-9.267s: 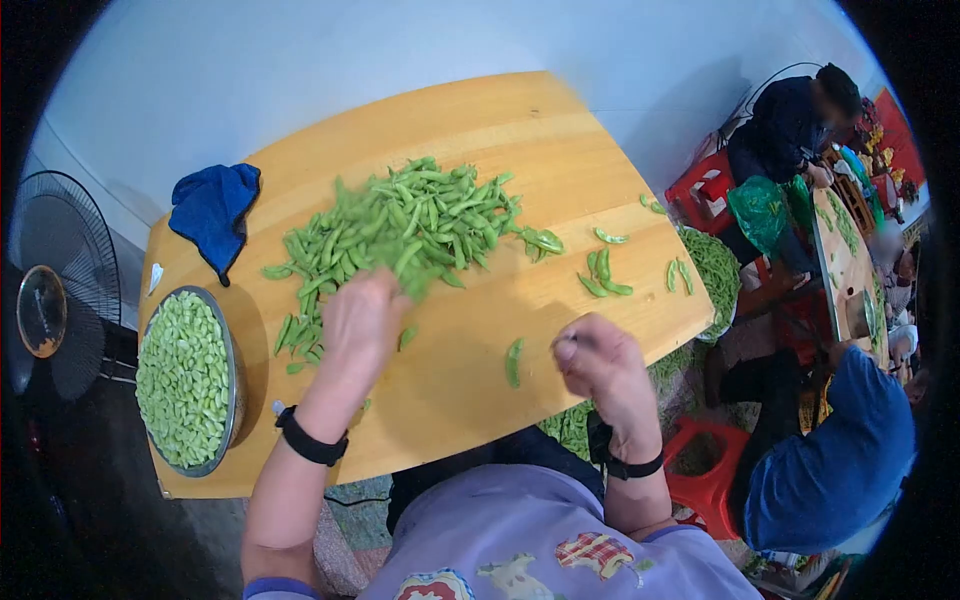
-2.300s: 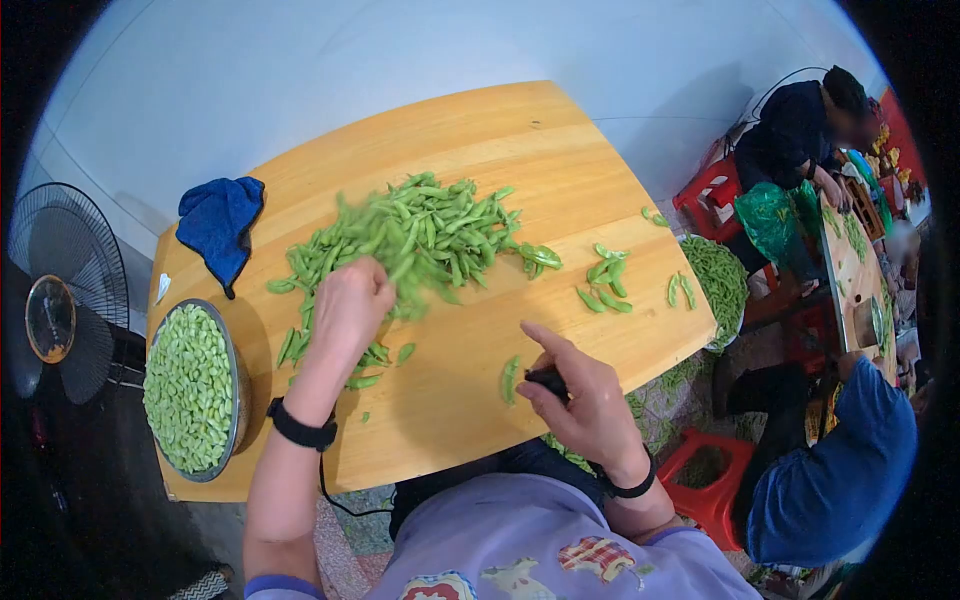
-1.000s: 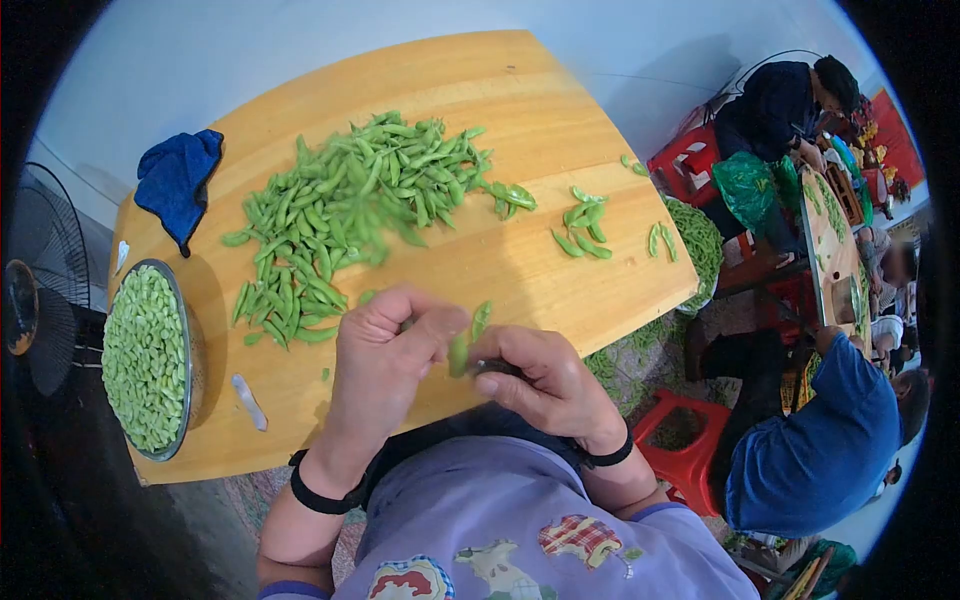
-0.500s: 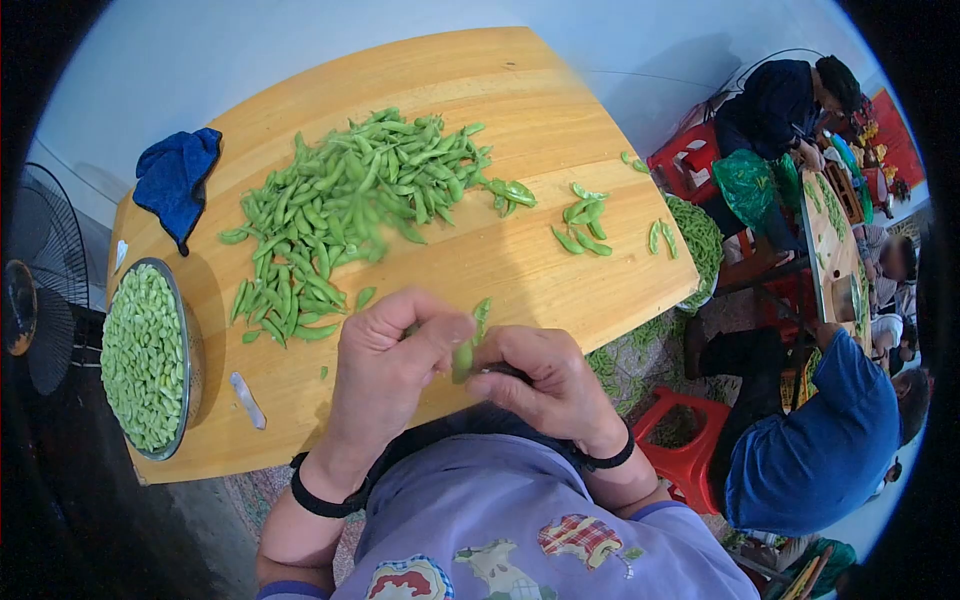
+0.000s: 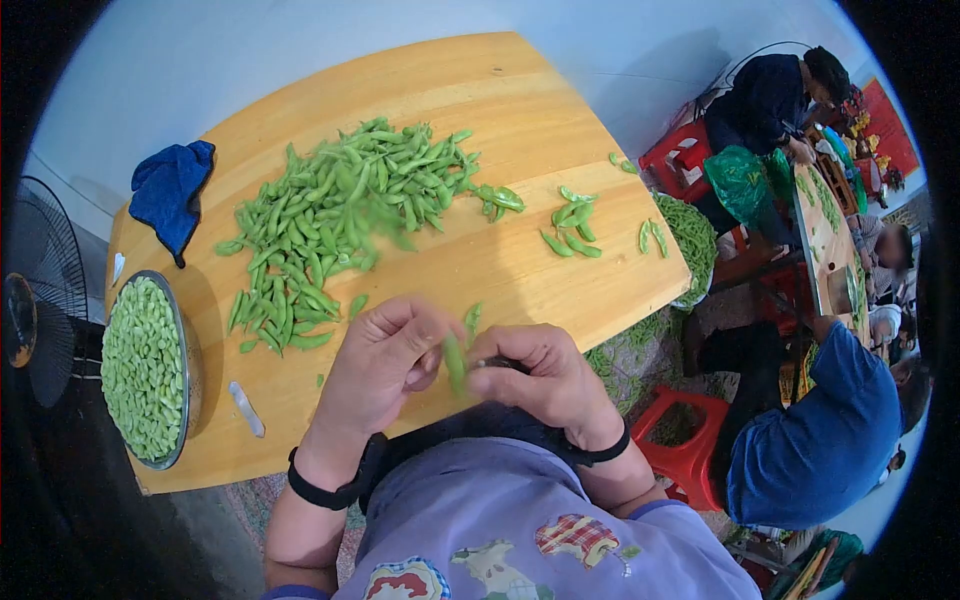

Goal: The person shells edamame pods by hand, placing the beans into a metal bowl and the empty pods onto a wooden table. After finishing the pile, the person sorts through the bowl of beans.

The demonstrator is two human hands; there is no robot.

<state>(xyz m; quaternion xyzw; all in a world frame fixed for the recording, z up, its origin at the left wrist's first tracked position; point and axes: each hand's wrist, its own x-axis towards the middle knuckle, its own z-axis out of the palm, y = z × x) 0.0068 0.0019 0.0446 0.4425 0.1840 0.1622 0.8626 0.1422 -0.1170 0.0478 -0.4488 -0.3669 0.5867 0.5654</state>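
Observation:
Close to my body, at the table's near edge, my left hand [image 5: 385, 355] is closed with a green soybean pod [image 5: 455, 366] at its fingertips. My right hand [image 5: 545, 380] is curled around a small dark thing [image 5: 507, 365], mostly hidden by the fingers, and its fingertips are near the pod. Another green piece of pod [image 5: 473, 318] shows just beyond my hands. Farther out lies a big heap of soybean pods [image 5: 350, 200] on the wooden table [image 5: 540, 110]. At the left, a metal bowl [image 5: 186, 400] is full of shelled beans [image 5: 143, 365].
A blue cloth [image 5: 172, 190] and a pale strip [image 5: 246, 409] lie at the table's left. Loose pods [image 5: 575, 220] are at the right. A black fan [image 5: 40, 290] stands left. Right are a red stool [image 5: 690, 440], a basin of pods [image 5: 690, 245] and people seated at another table.
The pod at my left fingertips has shifted slightly left and down. My left fingers have moved a little apart from my right hand. The heap looks the same.

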